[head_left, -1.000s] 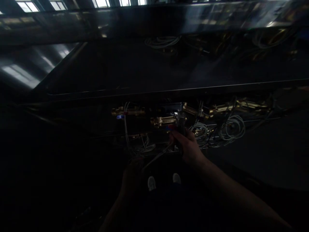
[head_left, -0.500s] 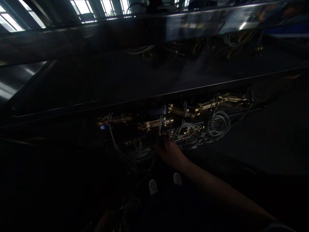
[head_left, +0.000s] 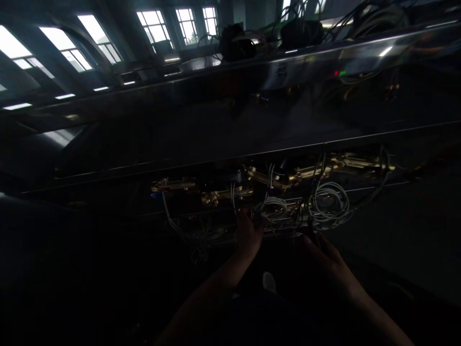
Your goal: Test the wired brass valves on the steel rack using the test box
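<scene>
My left hand (head_left: pixel 249 235) reaches up to a row of brass-coloured fittings with cables. Its fingers are bent closed beside a coil of pale cable (head_left: pixel 275 206); what they hold is too dark to make out. To its right, my right hand (head_left: pixel 327 257) is below a larger coil of pale cable (head_left: pixel 329 204). Its thumb and fingers curl around something dark that I cannot identify. Above the left hand is a brass-coloured fitting (head_left: pixel 219 196), with another brass-coloured fitting (head_left: pixel 313 170) farther right.
A dark, shiny panel edge (head_left: pixel 216 161) runs above the fittings. Loose pale cables (head_left: pixel 205 235) hang at the lower left. Dark equipment with wires (head_left: pixel 300 33) stands on top at the back. A shoe (head_left: pixel 268 282) shows below, between my arms.
My left hand has risen from the bottom of the view to the cables. My right hand has moved right, towards the larger coil. The view has tilted up, showing more windows.
</scene>
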The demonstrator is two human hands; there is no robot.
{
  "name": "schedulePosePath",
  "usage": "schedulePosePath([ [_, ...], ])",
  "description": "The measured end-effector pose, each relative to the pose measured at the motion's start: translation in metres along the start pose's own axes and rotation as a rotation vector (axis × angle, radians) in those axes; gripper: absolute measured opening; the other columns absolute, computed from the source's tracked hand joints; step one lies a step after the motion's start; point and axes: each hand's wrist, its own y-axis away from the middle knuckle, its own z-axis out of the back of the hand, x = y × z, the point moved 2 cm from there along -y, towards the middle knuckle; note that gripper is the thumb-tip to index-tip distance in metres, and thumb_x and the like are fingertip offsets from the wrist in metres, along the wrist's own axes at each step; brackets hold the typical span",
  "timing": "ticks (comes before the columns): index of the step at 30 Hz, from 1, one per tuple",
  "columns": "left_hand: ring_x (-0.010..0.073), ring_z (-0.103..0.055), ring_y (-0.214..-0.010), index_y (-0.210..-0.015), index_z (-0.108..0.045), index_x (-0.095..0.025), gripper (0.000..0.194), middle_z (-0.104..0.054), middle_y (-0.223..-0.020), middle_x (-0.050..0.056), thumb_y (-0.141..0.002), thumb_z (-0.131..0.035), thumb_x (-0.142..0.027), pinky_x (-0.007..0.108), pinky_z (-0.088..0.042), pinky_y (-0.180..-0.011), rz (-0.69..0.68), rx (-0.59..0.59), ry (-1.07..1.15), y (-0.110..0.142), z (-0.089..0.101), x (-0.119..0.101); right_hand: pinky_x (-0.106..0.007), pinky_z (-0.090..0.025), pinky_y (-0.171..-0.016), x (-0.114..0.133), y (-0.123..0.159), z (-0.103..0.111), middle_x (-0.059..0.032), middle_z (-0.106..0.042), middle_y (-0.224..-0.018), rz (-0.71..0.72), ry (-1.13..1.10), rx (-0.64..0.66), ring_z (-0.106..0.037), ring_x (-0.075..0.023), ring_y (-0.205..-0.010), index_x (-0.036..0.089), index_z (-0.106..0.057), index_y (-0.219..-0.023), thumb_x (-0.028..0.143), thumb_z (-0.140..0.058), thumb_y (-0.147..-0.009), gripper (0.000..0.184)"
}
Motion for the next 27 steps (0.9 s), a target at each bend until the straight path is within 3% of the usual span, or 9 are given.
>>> schedulePosePath([
  [3,0.0218,-0.058,-0.1,-0.108,-0.048,-0.016,0.042,-0.059,-0.107,0.011,-0.075,-0.066,-0.035,0.036,-0.046,-0.087,0.051,-0.076,0.024,0.0,-0.006,-0.001,-0.041,-0.054,-0.079,-0.005,-0.004,0.003,-0.0103,-0.068,-0.103,-0.01,-0.03,0.132,-0.063,-0.0292,-0.101,0.022,-0.062,-0.109,0.051,-0.053,-0.079,0.043],
  [6,0.0173,-0.061,-0.083,-0.099,-0.049,-0.018,0.033,-0.061,-0.089,0.003,-0.077,-0.064,-0.038,0.031,-0.047,-0.078,0.095,-0.156,0.045,0.001,-0.006,0.0,-0.04,-0.054,-0.078,-0.005,-0.011,0.003,-0.0121,-0.067,-0.104,0.085,0.081,0.228,-0.065,-0.0271,-0.095,0.018,-0.06,-0.106,0.043,-0.055,-0.078,0.038],
  [8,0.0171,-0.059,-0.079,-0.095,-0.051,-0.019,0.027,-0.06,-0.084,0.002,-0.078,-0.062,-0.035,0.032,-0.046,-0.077,0.068,-0.205,-0.024,0.001,-0.004,0.0,-0.039,-0.055,-0.072,-0.004,-0.018,0.004,-0.0121,-0.067,-0.098,0.194,0.221,0.198,-0.065,-0.0258,-0.087,0.016,-0.059,-0.103,0.038,-0.054,-0.077,0.034],
  [11,0.0198,-0.056,-0.085,-0.086,-0.056,-0.018,0.013,-0.06,-0.085,0.004,-0.077,-0.061,-0.027,0.035,-0.045,-0.081,-0.084,-0.192,-0.159,0.001,0.004,-0.005,-0.038,-0.054,-0.068,0.003,-0.028,0.002,-0.0129,-0.065,-0.094,0.404,0.437,0.095,-0.064,-0.0249,-0.084,0.015,-0.06,-0.1,0.032,-0.05,-0.078,0.03],
  [14,0.0207,-0.056,-0.092,-0.086,-0.056,-0.018,0.017,-0.061,-0.092,0.006,-0.072,-0.064,-0.022,0.035,-0.045,-0.084,-0.165,-0.134,-0.098,0.001,0.013,-0.012,-0.042,-0.052,-0.073,0.016,-0.035,-0.002,-0.0142,-0.063,-0.097,0.531,0.655,-0.006,-0.061,-0.0271,-0.088,0.014,-0.062,-0.102,0.028,-0.05,-0.08,0.03],
  [17,0.019,-0.059,-0.094,-0.106,-0.054,-0.018,0.033,-0.063,-0.101,0.006,-0.074,-0.062,-0.021,0.034,-0.046,-0.086,-0.122,0.015,0.095,-0.001,0.022,-0.022,-0.045,-0.049,-0.076,0.031,-0.037,-0.006,-0.0146,-0.062,-0.101,0.555,0.84,-0.079,-0.058,-0.0307,-0.095,0.014,-0.061,-0.109,0.027,-0.052,-0.079,0.034],
  [21,0.0183,-0.061,-0.098,-0.11,-0.055,-0.019,0.028,-0.065,-0.104,0.006,-0.083,-0.055,-0.029,0.033,-0.046,-0.088,-0.047,0.219,0.241,-0.01,0.033,-0.035,-0.044,-0.047,-0.079,0.05,-0.034,-0.012,-0.0141,-0.062,-0.105,0.547,0.957,-0.121,-0.056,-0.0308,-0.099,0.014,-0.06,-0.112,0.025,-0.054,-0.079,0.036],
  [27,0.0121,-0.058,-0.066,-0.085,-0.057,-0.018,0.029,-0.061,-0.07,0.0,-0.093,-0.038,-0.039,0.025,-0.046,-0.066,-0.044,0.361,0.213,-0.027,0.045,-0.033,-0.042,-0.045,-0.078,0.073,-0.023,-0.027,-0.0126,-0.061,-0.108,0.47,1.075,-0.153,-0.056,-0.0294,-0.098,0.016,-0.06,-0.113,0.027,-0.054,-0.081,0.035],
])
